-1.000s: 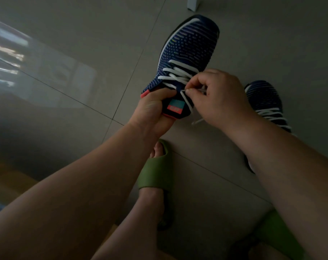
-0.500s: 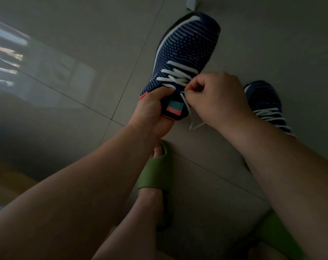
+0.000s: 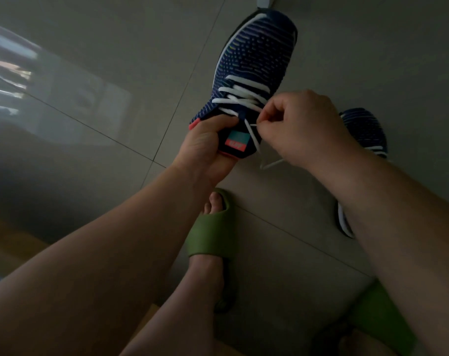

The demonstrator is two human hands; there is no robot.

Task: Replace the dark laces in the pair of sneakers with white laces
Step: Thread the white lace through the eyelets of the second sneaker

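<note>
Navy sneaker (image 3: 256,60) with pale dotted stripes, white lace (image 3: 240,95), teal-and-coral tongue label (image 3: 237,141); green slides (image 3: 213,235).

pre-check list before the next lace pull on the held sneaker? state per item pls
1. Left hand grips the held sneaker at its heel end: ok.
2. Right hand pinches the white lace: ok.
3. Lower lace rows crossed and seated: ok.
4. Top eyelet threaded: cannot tell, hidden by fingers.
5. Dark lace fully out of this shoe: ok, none visible.
6. Second sneaker on the floor shows white lace; fully laced: cannot tell.
</note>
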